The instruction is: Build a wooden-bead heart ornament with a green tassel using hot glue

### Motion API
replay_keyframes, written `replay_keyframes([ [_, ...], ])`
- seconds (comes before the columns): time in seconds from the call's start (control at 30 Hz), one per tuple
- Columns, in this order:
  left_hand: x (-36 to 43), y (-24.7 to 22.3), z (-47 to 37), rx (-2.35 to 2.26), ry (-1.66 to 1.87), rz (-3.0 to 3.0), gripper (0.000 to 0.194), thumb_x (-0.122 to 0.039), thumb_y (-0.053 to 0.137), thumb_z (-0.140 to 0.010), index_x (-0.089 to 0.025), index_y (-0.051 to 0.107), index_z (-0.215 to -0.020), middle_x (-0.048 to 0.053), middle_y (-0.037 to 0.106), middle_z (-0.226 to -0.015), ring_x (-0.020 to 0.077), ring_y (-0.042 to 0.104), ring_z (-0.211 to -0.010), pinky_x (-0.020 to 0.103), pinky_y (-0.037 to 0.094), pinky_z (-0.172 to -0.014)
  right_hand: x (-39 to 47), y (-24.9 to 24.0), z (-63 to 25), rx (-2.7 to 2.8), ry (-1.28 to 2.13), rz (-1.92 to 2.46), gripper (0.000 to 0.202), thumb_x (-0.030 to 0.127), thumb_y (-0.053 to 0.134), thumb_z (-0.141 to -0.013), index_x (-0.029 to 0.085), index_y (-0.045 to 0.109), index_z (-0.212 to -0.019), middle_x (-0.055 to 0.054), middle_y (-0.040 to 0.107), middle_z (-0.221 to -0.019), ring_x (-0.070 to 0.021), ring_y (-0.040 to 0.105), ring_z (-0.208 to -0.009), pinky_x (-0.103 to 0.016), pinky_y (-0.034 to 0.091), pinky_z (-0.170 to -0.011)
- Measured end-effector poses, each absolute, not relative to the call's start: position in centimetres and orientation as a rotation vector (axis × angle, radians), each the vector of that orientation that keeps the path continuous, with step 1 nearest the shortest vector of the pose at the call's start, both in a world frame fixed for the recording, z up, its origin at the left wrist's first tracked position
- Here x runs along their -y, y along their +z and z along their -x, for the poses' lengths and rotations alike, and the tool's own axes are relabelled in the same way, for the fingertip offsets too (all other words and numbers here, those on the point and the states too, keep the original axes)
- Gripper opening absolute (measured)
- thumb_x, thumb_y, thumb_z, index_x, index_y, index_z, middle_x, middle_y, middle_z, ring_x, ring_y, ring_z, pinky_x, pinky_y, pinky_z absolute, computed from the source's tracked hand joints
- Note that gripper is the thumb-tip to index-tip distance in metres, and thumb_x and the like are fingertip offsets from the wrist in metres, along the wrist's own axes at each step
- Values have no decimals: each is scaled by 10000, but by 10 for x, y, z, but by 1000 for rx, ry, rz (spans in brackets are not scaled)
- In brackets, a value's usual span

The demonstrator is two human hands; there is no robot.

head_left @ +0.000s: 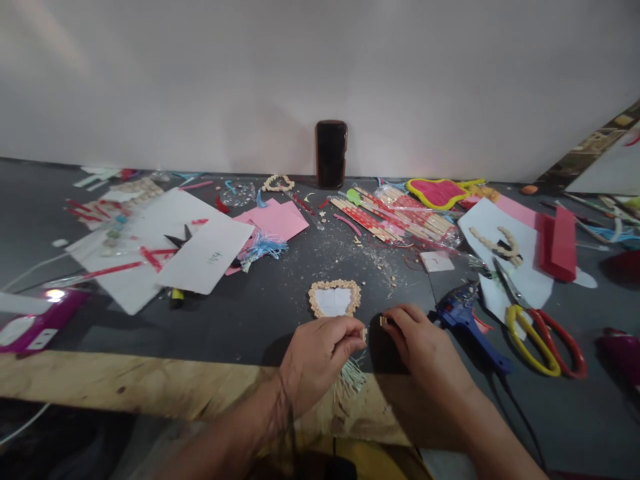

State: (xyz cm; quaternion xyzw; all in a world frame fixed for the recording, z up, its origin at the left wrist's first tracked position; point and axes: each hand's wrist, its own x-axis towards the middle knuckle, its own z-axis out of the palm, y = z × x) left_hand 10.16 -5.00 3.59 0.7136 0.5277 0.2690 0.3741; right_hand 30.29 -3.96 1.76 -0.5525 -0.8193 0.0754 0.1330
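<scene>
Nearest me, below the beaded heart (357,293): the bare wood edge (150,380) of the bench (240,333), a pale green tassel (353,380) lying over it. Left hand (320,357), at the heart's lower end: thumb and forefinger pinched on a small pale block (364,334). It screens the heart's tip and the tassel's top from me. Right hand (427,347), right of the heart: fingertips closed on a short pale piece (383,321), partly hidden. The heart lies flat, white paper inside its border. Further right of it, a blue glue gun (463,317) crowds the right hand; then scissors (545,340). Well left of the heart, a purple object (55,320). Beyond the heart: scattered crumbs (370,263); leftward, white card (207,257), blue fringe (265,248), pink paper (285,217); rightward, red-marked sticks (367,220). Farthest, straight past the heart, I log a phone (331,155), upright by the wall (200,87).
</scene>
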Motion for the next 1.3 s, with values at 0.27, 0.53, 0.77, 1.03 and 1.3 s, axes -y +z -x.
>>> replay_keyframes([
  [0.27,47,38,-108,-1340,530,-1964,121,-207,551,-876,-224,661,-924,-29,714,-870,144,640,-819,205,419,-734,44,14,-308,2354,189,1505,175,196,421,-913,178,579,-987,-91,647,-943,-190,643,-817,-302,524,-708],
  [0.53,48,38,-107,-1367,567,-1955,107,-179,575,-862,-217,660,-915,-37,715,-864,132,641,-804,196,420,-730,41,6,-305,2371,124,1520,184,188,398,-925,177,582,-929,-85,616,-914,-183,632,-760,-292,515,-669],
  [0.77,47,37,-106,-1387,542,-1977,102,-181,577,-861,-216,661,-907,-33,717,-855,136,647,-797,199,424,-720,49,18,-298,2303,11,1534,230,234,348,-956,171,567,-988,-98,618,-970,-163,647,-728,-244,493,-563],
  [1.03,48,42,-108,-1405,432,-2056,120,-204,542,-879,-224,654,-916,-28,718,-849,152,657,-807,206,440,-716,62,50,-286,2311,113,1389,192,188,400,-935,178,592,-940,-79,672,-898,-161,663,-763,-248,512,-640],
  [1.3,52,45,-107,-1344,374,-2091,188,-204,476,-916,-231,630,-1021,-17,724,-952,155,665,-881,223,460,-775,66,52,-285,2234,332,1344,144,211,448,-922,206,592,-923,-39,692,-842,-132,665,-734,-211,502,-637],
])
